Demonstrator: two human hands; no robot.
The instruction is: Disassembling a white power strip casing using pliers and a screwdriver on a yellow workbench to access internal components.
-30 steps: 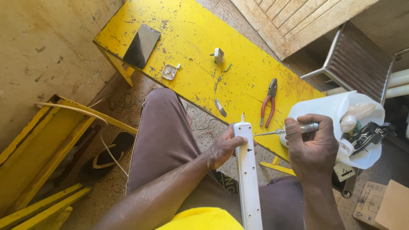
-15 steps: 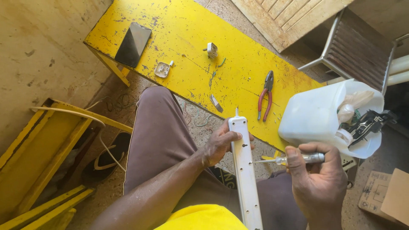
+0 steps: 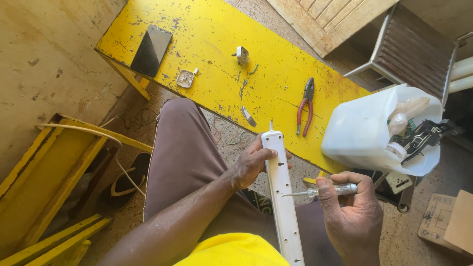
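A long white power strip (image 3: 282, 192) lies back side up across my lap, its end toward the yellow bench. My left hand (image 3: 252, 162) grips its upper part from the left side. My right hand (image 3: 352, 216) holds a clear-handled screwdriver (image 3: 320, 190) level, with the metal tip touching the strip's right edge near its middle.
The yellow bench (image 3: 207, 44) carries a dark phone (image 3: 152, 49), a white plug cover (image 3: 185, 78), a white plug part (image 3: 242, 54), wire scraps and red-handled pliers (image 3: 305, 106). A cut white plastic jug (image 3: 364, 133) full of parts sits at its right end. A chair (image 3: 414, 44) stands behind.
My right hand has come down from the white jug with the screwdriver and brought its tip to the strip's side. The view has shifted slightly; my left hand keeps its grip.
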